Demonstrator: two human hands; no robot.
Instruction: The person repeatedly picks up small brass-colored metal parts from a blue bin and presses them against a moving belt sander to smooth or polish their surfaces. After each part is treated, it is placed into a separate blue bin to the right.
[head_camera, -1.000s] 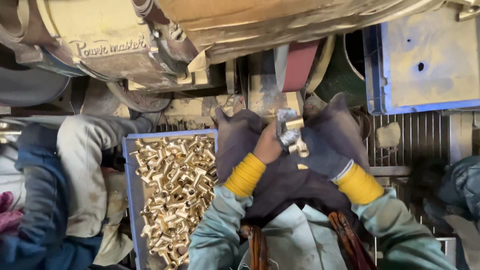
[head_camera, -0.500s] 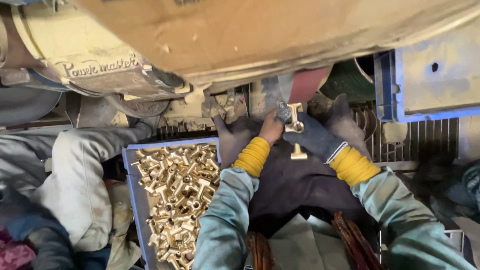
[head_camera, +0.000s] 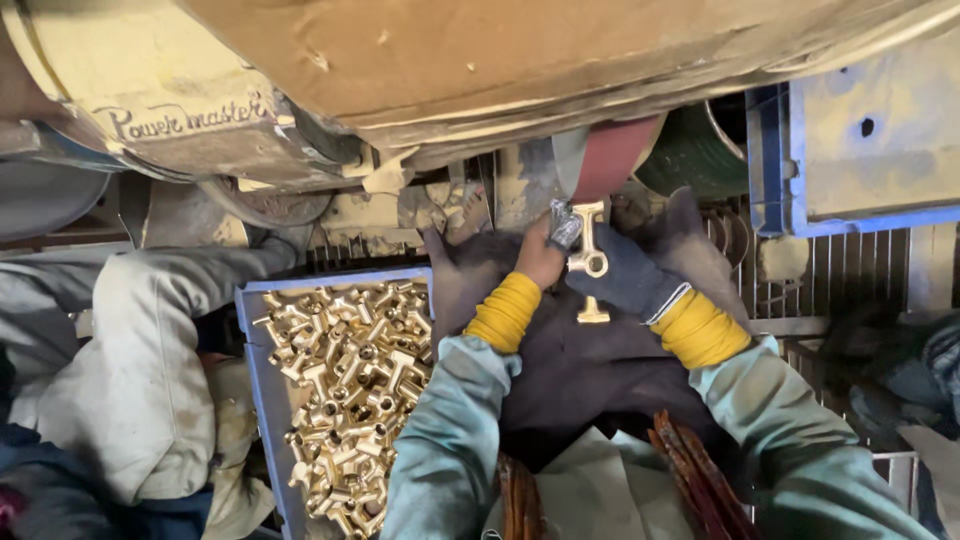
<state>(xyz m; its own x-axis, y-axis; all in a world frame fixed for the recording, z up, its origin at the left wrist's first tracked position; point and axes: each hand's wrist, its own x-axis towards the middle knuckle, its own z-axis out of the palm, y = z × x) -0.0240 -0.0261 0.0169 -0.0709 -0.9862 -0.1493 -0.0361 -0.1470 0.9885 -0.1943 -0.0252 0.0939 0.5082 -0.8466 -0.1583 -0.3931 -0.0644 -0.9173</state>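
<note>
Both my hands hold one brass tee fitting (head_camera: 588, 250) up against the reddish sanding belt (head_camera: 610, 158) of a grinding machine. My left hand (head_camera: 540, 258), bare with a taped fingertip, grips the fitting's left side. My right hand (head_camera: 625, 270), in a dark glove with a yellow cuff, grips it from the right. A second brass piece (head_camera: 592, 312) lies on the dark cloth (head_camera: 580, 370) over my lap, just below the hands.
A blue tray (head_camera: 262, 400) heaped with several brass fittings (head_camera: 355, 380) stands at my left. Another person's pale sleeve (head_camera: 140, 370) is left of it. The beige machine housing (head_camera: 500, 60) overhangs above. A blue crate (head_camera: 860, 160) and metal grating (head_camera: 850, 270) are at right.
My hands have lifted the fitting from over my lap up to the belt. My view has tilted, so the machine housing now fills the top.
</note>
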